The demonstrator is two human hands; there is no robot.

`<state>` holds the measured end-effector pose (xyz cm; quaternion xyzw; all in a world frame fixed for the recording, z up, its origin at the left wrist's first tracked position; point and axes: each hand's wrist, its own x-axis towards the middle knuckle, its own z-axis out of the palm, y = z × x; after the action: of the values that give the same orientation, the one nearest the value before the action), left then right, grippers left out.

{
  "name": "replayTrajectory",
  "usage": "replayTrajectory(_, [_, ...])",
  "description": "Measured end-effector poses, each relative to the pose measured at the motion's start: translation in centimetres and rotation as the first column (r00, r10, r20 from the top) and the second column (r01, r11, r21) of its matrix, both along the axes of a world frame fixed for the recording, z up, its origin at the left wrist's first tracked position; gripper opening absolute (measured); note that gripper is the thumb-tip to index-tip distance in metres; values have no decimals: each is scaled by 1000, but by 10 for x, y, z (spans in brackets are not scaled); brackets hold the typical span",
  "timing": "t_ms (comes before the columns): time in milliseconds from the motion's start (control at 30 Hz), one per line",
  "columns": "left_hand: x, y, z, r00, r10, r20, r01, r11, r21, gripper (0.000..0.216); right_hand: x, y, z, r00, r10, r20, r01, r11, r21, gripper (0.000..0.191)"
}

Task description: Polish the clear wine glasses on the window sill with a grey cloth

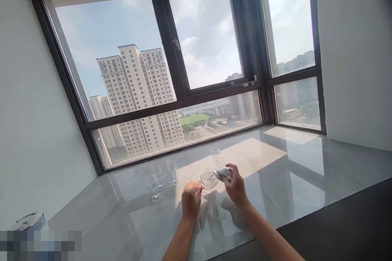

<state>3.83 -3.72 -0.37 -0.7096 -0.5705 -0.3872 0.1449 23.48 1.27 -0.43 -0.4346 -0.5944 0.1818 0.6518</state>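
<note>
My left hand (191,200) is closed around the stem end of a clear wine glass (209,180), which is tipped on its side above the sill. A grey cloth (225,173) is bunched in my right hand (237,187), pressed against the rim side of that glass. Just beyond my hands, another stemmed glass (217,158) stands upright, with one more rim (214,150) showing behind it. To the left stand three clear stemmed glasses, the closest one (153,185) in front of a second (157,175), and a third (173,170) slightly apart.
The glossy grey tiled sill (122,220) reflects the window and my arms. A dark-framed window (183,102) rises behind the glasses. A round container (29,221) sits at the lower left, partly covered by a blurred patch. The sill's front edge (306,216) runs along the right.
</note>
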Motion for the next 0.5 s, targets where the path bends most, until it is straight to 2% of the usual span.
replayTrajectory(133, [-1, 1, 0, 997, 58, -54, -63, 993, -103, 22, -3, -2, 2, 978, 203, -54, -204, 979, -19, 37])
replayTrajectory(300, [2, -3, 5, 994, -5, -112, -13, 987, -158, 22, -6, -3, 0, 901, 411, -143, -427, 898, -107, 45])
replayTrajectory(367, [2, -5, 5, 994, -38, -104, 20, 986, -168, 23, -6, -4, -1, 855, 476, -205, -511, 840, -181, 46])
replayTrajectory(500, [0, -3, 4, 994, -83, -65, 72, 985, -159, 23, -3, -9, 5, 762, 560, -325, -646, 685, -336, 48])
